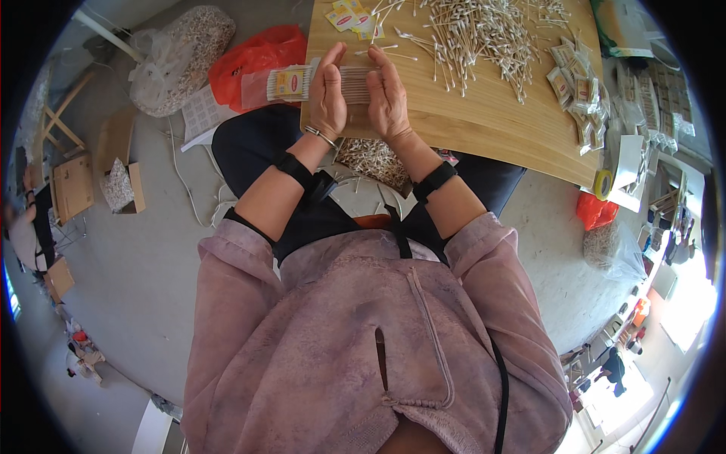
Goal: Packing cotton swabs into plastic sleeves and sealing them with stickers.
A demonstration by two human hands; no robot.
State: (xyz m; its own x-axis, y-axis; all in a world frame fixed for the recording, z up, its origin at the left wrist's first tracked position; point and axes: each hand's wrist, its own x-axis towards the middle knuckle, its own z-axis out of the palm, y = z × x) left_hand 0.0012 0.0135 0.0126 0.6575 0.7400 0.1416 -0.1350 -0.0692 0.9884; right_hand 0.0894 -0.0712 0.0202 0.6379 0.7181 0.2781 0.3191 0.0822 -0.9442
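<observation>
Grey concrete floor (151, 257) spreads around me, with a light wood-grain table (446, 125) in front, under my hands. Far to the left of my hands, a person in a pale top (29, 238) is near some cardboard boxes. Closer in stands an open carton (138, 185) with a filled clear bag inside. Next comes a large clear plastic bag (155, 72) of what look like cotton swabs, then a crumpled red plastic bag (261, 57), nearer my left hand.

Just beside my left hand (329, 94), on its outer side, lies a clear plastic sleeve (257, 89) with a yellow-and-white label (290, 82). My hands are apart, upright on edge, palms facing each other. Between them lies a flat row of cotton swabs (355, 85), sticks running from one palm toward the other; I can't tell how hard I press on the ends. Below my wrists, more loose swabs (373, 160) show past the table edge. Just beyond my fingertips are small yellow cards (352, 17).

To the right of my right hand (388, 97), and farther out, spreads a heap of loose swabs (480, 38). Well beyond it sit labelled swab packets (582, 91), and a yellow tape roll (603, 185) is by the table's corner.
</observation>
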